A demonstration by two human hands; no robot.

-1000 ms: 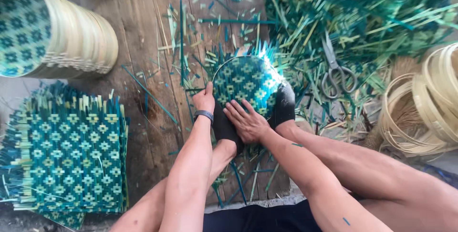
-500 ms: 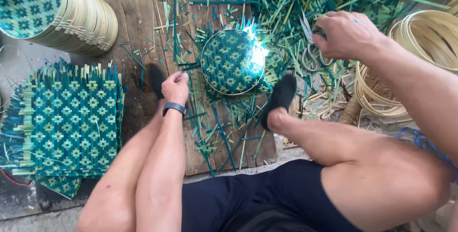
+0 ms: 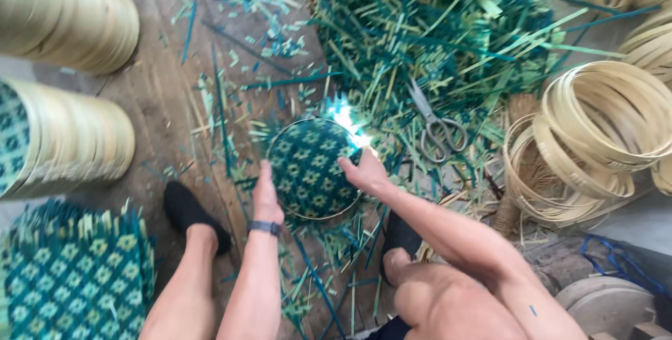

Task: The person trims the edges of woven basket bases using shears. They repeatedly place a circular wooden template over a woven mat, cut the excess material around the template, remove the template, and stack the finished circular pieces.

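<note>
While seemingly unclenched, both hands (image 3: 266, 196) flank woven disc (image 3: 308, 167).

Round green woven mat (image 3: 308, 166) lies flat, metal-ringed.

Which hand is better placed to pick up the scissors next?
Right, probably. The right hand rests on the woven disc's right edge, closer to the scissors lying right of it. The left hand rests on the disc's left edge, farther away.
</note>
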